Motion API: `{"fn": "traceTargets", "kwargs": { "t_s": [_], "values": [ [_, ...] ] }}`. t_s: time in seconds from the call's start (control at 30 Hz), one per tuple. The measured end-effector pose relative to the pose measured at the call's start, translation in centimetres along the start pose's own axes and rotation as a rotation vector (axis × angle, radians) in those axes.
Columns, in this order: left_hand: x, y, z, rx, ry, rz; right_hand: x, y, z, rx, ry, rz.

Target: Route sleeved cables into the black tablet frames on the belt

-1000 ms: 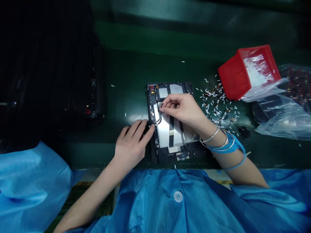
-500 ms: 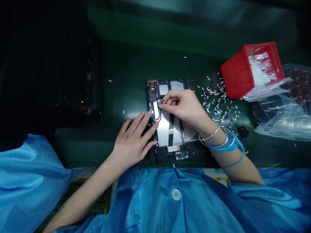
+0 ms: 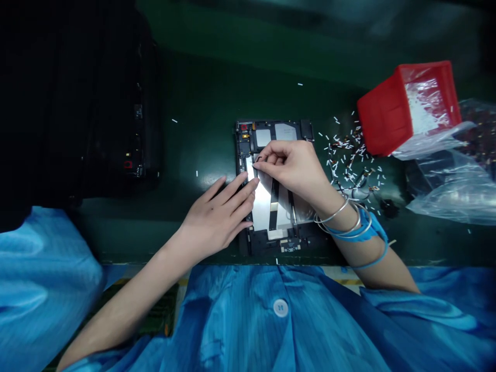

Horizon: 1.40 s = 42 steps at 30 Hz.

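Observation:
An opened tablet (image 3: 263, 206) lies on the green bench, its silver inside plate and dark frame showing. Across its left edge my left hand (image 3: 219, 219) rests with fingers stretched out, fingertips over the edge strip and plate. My right hand (image 3: 292, 165) is over the upper middle of the tablet, thumb and index finger pinched on a thin black cable (image 3: 260, 158); most of that cable is hidden by the fingers. A black flat ribbon (image 3: 273, 206) runs down the plate below my right hand.
A red bin (image 3: 383, 116) lies tipped at the right, beside clear plastic bags (image 3: 445, 186). Small wired parts with white strips (image 3: 349, 155) are scattered left of it. Dark stacked devices (image 3: 132, 139) stand at the left, near a blue sleeve (image 3: 46, 258).
My left hand's fingers have shifted up and right over the tablet's plate, covering the cable's curve seen before. My right hand keeps its pinch in nearly the same spot. The view has shifted slightly.

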State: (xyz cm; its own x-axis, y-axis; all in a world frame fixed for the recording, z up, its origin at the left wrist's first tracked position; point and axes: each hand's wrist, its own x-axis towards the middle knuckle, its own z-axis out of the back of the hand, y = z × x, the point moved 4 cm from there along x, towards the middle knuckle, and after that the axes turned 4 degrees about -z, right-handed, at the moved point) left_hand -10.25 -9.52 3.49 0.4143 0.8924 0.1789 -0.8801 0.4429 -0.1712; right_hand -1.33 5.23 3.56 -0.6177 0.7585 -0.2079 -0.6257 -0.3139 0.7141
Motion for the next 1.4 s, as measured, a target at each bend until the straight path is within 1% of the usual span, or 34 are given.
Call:
{"fn": "traceTargets", "kwargs": {
  "t_s": [0.17,0.3,0.37,0.53,0.63,0.83,0.97,1.1,1.17,1.23,1.3,1.37,1.4],
  "values": [
    [0.5,0.2,0.6,-0.036,-0.019,0.005,0.0,0.0,0.1,0.031,-0.048,0.035],
    [1.0,0.3,0.9,-0.063,-0.047,0.005,-0.8,0.0,0.8,-0.018,-0.156,0.073],
    [1.1,0.4,1.0,-0.076,-0.059,0.003,-1.5,0.2,1.0,-0.122,-0.186,0.137],
    [1.1,0.5,0.9,-0.09,-0.058,0.008,-3.3,0.9,0.2,-0.522,-0.188,0.434],
    [1.0,0.5,0.8,-0.087,-0.054,0.008,-4.0,0.9,-0.2,-0.688,-0.196,0.51],
    [0.9,0.5,0.7,-0.065,-0.024,0.016,-4.5,0.6,-0.4,-0.792,-0.147,0.543],
    [0.9,0.5,0.6,-0.074,-0.035,0.009,-4.3,0.5,-0.7,-0.848,-0.174,0.552],
    [1.0,0.6,0.6,-0.129,-0.026,0.022,-3.5,0.5,-1.0,-0.771,-0.148,0.47],
    [0.9,0.6,0.8,-0.179,-0.019,0.035,-3.4,0.7,-0.6,-0.722,-0.141,0.442],
    [0.3,0.7,1.1,-0.243,-0.052,0.111,-4.1,0.8,0.5,-0.696,-0.187,0.434],
    [-0.8,0.8,1.5,-0.302,-0.166,0.292,-5.7,0.3,2.2,-0.683,-0.295,0.395],
    [-2.3,0.3,1.4,-0.309,-0.289,0.5,-8.1,-1.0,4.0,-0.676,-0.42,0.289],
    [-2.9,-0.4,1.2,-0.293,-0.321,0.57,-9.3,-1.9,4.6,-0.684,-0.468,0.214]
  ]
}}
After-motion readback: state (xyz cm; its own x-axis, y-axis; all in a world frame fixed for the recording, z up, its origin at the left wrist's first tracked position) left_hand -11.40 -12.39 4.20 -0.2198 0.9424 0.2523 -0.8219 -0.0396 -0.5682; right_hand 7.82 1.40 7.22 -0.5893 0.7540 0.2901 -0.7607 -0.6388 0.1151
